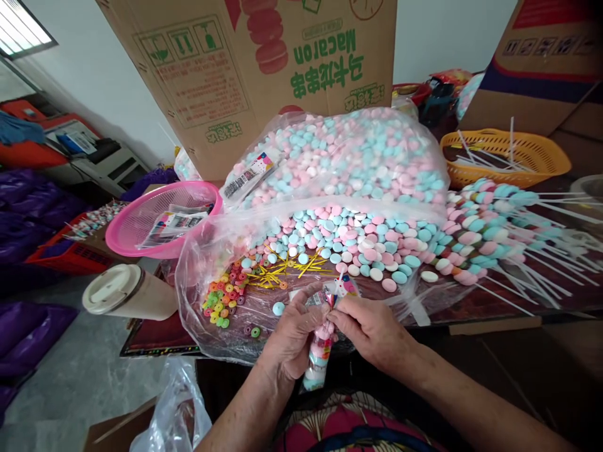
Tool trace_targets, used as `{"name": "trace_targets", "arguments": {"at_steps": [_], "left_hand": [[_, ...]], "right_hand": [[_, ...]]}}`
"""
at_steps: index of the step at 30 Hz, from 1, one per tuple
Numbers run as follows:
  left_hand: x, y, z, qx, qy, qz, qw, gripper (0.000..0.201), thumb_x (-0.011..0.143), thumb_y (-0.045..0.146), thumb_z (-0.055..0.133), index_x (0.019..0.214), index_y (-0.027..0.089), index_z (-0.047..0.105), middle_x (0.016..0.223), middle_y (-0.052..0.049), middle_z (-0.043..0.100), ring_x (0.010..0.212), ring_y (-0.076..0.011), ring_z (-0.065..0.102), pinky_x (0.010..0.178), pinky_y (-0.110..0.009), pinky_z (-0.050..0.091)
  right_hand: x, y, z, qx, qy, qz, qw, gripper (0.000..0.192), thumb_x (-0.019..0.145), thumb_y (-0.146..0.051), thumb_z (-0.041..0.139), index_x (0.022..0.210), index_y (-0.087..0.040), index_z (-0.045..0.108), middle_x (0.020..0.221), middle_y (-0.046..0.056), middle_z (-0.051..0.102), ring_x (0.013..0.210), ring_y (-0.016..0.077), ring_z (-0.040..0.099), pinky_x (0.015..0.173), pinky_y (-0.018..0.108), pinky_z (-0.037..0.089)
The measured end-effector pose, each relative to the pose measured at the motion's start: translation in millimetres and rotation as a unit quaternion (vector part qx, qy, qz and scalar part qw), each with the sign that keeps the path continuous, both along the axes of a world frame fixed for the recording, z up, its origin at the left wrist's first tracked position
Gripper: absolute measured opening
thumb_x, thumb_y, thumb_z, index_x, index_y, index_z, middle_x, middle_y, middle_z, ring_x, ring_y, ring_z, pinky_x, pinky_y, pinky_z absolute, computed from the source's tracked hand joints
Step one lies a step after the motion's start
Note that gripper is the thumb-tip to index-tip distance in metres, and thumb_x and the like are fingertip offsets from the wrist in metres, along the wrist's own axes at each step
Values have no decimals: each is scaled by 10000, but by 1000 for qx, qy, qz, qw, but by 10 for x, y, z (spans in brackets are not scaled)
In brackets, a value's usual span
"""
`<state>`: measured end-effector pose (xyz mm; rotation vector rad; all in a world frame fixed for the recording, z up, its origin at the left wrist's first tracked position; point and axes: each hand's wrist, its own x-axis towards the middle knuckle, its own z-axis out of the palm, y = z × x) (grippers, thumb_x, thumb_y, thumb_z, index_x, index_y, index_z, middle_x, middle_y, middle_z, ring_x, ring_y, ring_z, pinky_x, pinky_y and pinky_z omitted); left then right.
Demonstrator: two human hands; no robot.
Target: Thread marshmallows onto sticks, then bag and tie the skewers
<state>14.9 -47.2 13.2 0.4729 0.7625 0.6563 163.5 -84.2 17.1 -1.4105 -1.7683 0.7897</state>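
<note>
My left hand [291,329] is closed around a wrapped candy skewer [316,364], pastel candies in a clear bag, hanging downward near the table's front edge. With thumb and finger, my right hand [372,326] pinches the gathered neck of the same bag, where a white stick pokes up. Whether a tie sits between those fingertips is hidden. Just beyond my hands are gold twist ties [271,276] and a printed clear bag [348,285]. Colourful ring candies [223,295] lie to the left. Behind spread pink, blue and white candies [372,245] from a big plastic bag [330,157].
Finished-looking candy skewers [485,232] with white sticks are piled at right, near a yellow basket [518,169] of sticks. A pink basket [127,220] with printed bags and a tilted lidded cup [136,292] stand left. A large carton [188,94] rises behind.
</note>
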Motion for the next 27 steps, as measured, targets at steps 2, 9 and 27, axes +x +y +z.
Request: {"name": "trace_targets", "arguments": {"at_steps": [2, 9, 27], "left_hand": [[21, 12, 26, 9, 14, 13, 1000, 373, 550, 207, 830, 857, 130, 632, 566, 15, 614, 426, -77, 549, 451, -188, 476], [99, 9, 86, 23, 32, 27, 999, 291, 523, 249, 839, 686, 109, 643, 517, 9, 602, 417, -68, 528, 446, -179, 439], [146, -102, -33, 171, 116, 33, 978, 308, 697, 395, 703, 844, 175, 546, 512, 54, 537, 378, -46, 394, 363, -143, 290]], "right_hand": [[-25, -20, 0, 25, 6, 14, 1000, 219, 872, -228, 411, 671, -195, 491, 620, -10, 539, 567, 106, 454, 536, 223, 345], [-39, -49, 3, 8, 128, -85, 988, 151, 833, -288, 479, 718, -201, 521, 718, 17, 550, 664, 137, 505, 606, 266, 418], [16, -41, -99, 57, -64, -45, 995, 210, 841, -196, 361, 646, -197, 441, 643, 19, 518, 594, 134, 438, 535, 258, 322]]}}
